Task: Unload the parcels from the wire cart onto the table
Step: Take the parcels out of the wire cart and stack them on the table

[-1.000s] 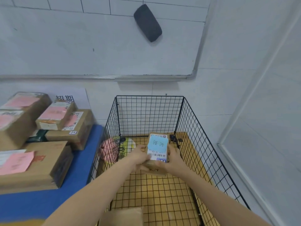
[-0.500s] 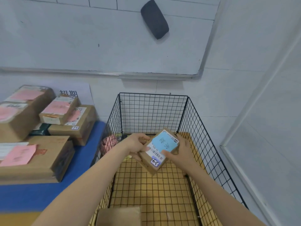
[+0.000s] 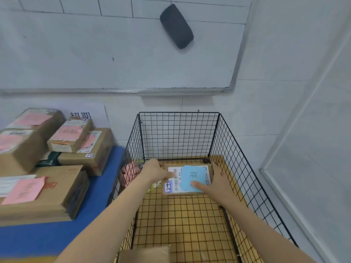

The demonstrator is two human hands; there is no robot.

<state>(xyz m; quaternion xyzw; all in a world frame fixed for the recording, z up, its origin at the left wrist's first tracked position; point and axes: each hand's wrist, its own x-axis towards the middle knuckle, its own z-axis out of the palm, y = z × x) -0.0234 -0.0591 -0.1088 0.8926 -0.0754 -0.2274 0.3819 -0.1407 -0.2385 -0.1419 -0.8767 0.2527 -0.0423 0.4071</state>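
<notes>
A small cardboard parcel (image 3: 187, 180) with a blue label and a barcode strip is held over the black wire cart (image 3: 237, 160), its label facing up. My left hand (image 3: 155, 170) grips its left end and my right hand (image 3: 216, 182) grips its right end, thumb on the label. A pink parcel (image 3: 128, 172) lies low in the cart's far left corner. Another brown parcel (image 3: 146, 254) shows at the cart's near edge. The blue table (image 3: 43, 238) stands to the left of the cart.
Several brown boxes with pink labels (image 3: 36, 194) are stacked on the table's left and back. A whiteboard (image 3: 114, 54) with a dark eraser (image 3: 176, 25) hangs on the tiled wall behind. A white panel (image 3: 313, 168) closes the right side.
The parcel has been turned from upright to lying crosswise with its label up, and it has risen a little within the cart. Both hands have stayed on it.
</notes>
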